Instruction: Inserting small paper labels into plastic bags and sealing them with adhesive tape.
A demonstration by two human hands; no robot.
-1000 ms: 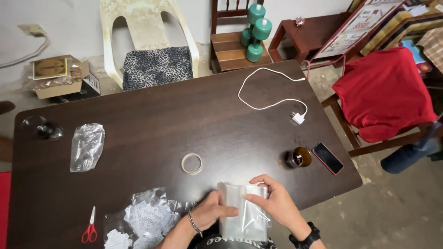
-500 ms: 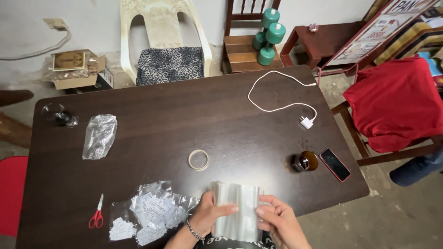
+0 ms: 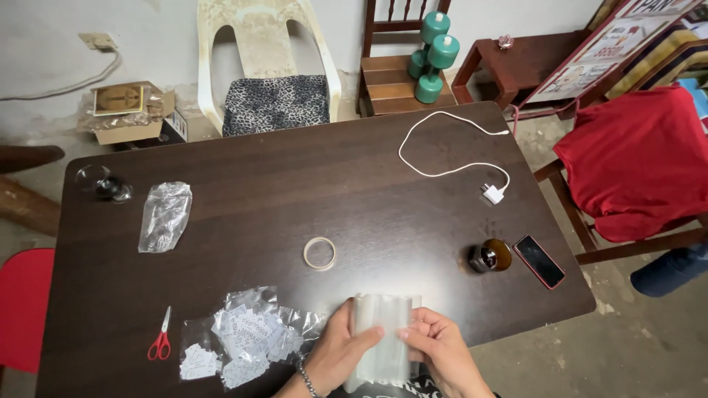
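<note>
- Both hands meet at the near edge of the dark wooden counter point(image 3: 295, 184), holding a stack of clear plastic sleeves point(image 3: 380, 335) upright between them. The stack looks thin, glossy and ribbed where the sleeves overlap.
- The left hand point(image 3: 335, 357), a beaded bracelet at its wrist, has its grip closed on the stack's left edge, thumb in front and fingers behind, likely to keep the slippery sheets squared.
- The right hand point(image 3: 441, 352) pinches the stack's right edge, fingertips on the front face; that grip is narrow and closed on the plastic too.
- Just left of the stack lies a loose heap of small clear packets point(image 3: 247, 335) with white printed slips inside, crinkled and shiny, within easy reach of the left hand.
- Further left of the stack, small scissors point(image 3: 159, 340) with red handles lie flat, blades pointing away from the person.
- Just beyond the stack sits a thin ring of tape point(image 3: 319, 253), pale and flat on its side.
- Far left of the stack, a crumpled clear bag point(image 3: 164, 216) and a small glass item point(image 3: 105, 183) rest near the counter's far corner.
- Right of the stack stand a round amber jar point(image 3: 490, 256) and a phone point(image 3: 539, 261) with a red case, touching or nearly so.
- Beyond those, a white charger cable point(image 3: 450, 158) loops loosely, plug end toward the jar.
</note>
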